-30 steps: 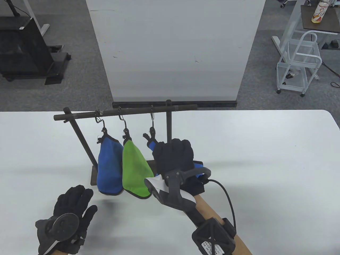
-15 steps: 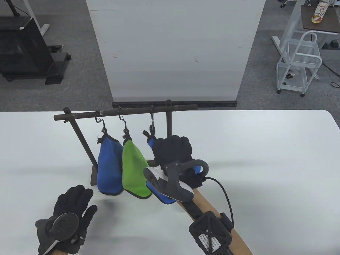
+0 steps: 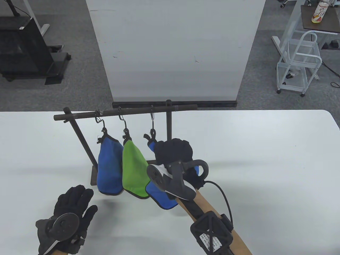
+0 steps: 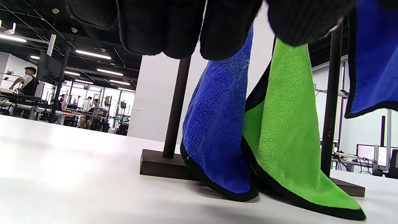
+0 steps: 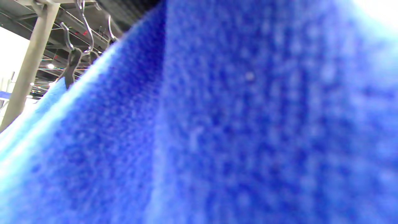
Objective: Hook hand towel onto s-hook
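Table view: right hand [image 3: 174, 152] grips the upper part of a blue hand towel [image 3: 159, 195] just below the third s-hook [image 3: 152, 124] on the dark rack [image 3: 124, 112]; its black loop sits at the hook's lower end. Left hand [image 3: 69, 212] rests flat on the table [image 3: 265, 164], fingers spread.

Left wrist view: a blue towel [image 4: 217, 124] and a green towel [image 4: 289, 130] hang, hems touching the table.

Right wrist view: blurred blue cloth fills the frame; hooks [image 5: 85, 28] show at upper left.

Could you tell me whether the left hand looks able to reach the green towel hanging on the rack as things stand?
Probably yes. The left hand rests open on the table, in front of and left of the green towel, with only bare tabletop between them. The right hand is busy at the third blue towel, off to the side.
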### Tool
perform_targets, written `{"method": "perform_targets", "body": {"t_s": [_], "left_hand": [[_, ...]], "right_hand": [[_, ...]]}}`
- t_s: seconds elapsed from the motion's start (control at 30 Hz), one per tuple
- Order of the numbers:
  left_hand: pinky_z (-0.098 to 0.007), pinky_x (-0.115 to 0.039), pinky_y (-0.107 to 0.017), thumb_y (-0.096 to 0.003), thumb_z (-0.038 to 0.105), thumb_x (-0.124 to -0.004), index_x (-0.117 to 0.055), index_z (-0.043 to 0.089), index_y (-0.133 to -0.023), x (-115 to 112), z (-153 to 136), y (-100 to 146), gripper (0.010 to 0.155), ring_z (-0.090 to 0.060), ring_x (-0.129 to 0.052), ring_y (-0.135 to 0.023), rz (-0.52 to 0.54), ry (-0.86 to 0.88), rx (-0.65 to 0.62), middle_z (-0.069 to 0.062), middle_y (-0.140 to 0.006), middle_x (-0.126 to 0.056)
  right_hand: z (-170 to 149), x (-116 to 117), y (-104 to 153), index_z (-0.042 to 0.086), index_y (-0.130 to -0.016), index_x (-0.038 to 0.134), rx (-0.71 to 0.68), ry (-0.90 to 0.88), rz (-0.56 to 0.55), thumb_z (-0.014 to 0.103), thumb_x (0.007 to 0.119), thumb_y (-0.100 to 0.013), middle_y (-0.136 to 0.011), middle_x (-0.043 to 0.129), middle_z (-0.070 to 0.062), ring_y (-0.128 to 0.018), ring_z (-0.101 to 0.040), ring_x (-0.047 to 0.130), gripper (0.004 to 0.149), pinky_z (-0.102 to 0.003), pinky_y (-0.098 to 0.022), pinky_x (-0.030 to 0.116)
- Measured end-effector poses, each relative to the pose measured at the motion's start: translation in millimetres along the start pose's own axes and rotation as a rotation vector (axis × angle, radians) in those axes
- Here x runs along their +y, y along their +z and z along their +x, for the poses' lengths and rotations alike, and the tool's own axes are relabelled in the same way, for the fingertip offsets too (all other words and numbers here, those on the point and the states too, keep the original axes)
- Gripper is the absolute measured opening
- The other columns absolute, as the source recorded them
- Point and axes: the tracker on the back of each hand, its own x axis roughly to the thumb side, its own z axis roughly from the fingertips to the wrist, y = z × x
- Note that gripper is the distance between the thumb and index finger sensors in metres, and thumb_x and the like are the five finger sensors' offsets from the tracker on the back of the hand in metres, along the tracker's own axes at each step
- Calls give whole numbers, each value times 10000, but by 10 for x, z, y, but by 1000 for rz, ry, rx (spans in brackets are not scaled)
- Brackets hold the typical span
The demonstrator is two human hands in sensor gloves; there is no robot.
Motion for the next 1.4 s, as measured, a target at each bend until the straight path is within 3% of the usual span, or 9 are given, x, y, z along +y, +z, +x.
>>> {"method": "perform_targets", "body": {"t_s": [0.13, 0.27, 0.5, 0.77, 1.03, 1.4], "left_hand": [[-577, -515, -770, -417, 567, -688, -677, 283, -993, -2, 6, -1, 642, -359, -645, -1026, -2, -2, -1, -56, -1105, -614], [-576, -514, -770, -417, 567, -689, -675, 283, -995, -2, 15, -1, 643, -358, -644, -1028, -2, -5, -4, -55, -1106, -613], [-577, -511, -771, -418, 567, -688, -667, 283, -998, -2, 21, 0, 647, -359, -638, -1030, 1, -11, -2, -56, -1107, -608], [-578, -510, -770, -419, 567, -688, -663, 282, -1001, 3, 32, 5, 649, -360, -635, -1030, 8, -28, 5, -57, -1108, -606], [-579, -506, -770, -420, 566, -689, -658, 278, -1004, 15, 53, 13, 652, -361, -632, -1030, 23, -45, 6, -57, -1108, -603], [-579, -500, -771, -419, 569, -687, -646, 280, -1008, -8, 146, 23, 657, -361, -625, -1033, 26, -81, -13, -85, -1110, -594]], "right_hand": [[-23, 64, 37, 198, -882, 710, 11, -21, 40, 425, 796, -453, -751, 834, -90, -825, -349, 733, 493, -563, -629, 649], [-77, 99, 106, 175, -975, 635, 20, -61, 82, 484, 767, -458, -913, 745, -135, -929, -397, 629, 616, -587, -650, 607], [-320, 73, 449, 174, -1054, 527, 46, -172, 76, 539, 690, -482, -1086, 566, -180, -1000, -455, 516, 698, -622, -670, 560], [-709, 211, 985, 175, -1067, 510, 128, -196, 95, 552, 674, -489, -1125, 501, -191, -1026, -472, 468, 709, -637, -680, 537], [-942, 510, 1495, 182, -1066, 517, 162, -158, 89, 555, 668, -490, -1130, 496, -187, -1036, -471, 441, 703, -633, -691, 521], [-1077, 817, 1852, 190, -1063, 525, 189, -131, 94, 562, 660, -489, -1131, 502, -180, -1039, -463, 446, 698, -625, -695, 521]]}}
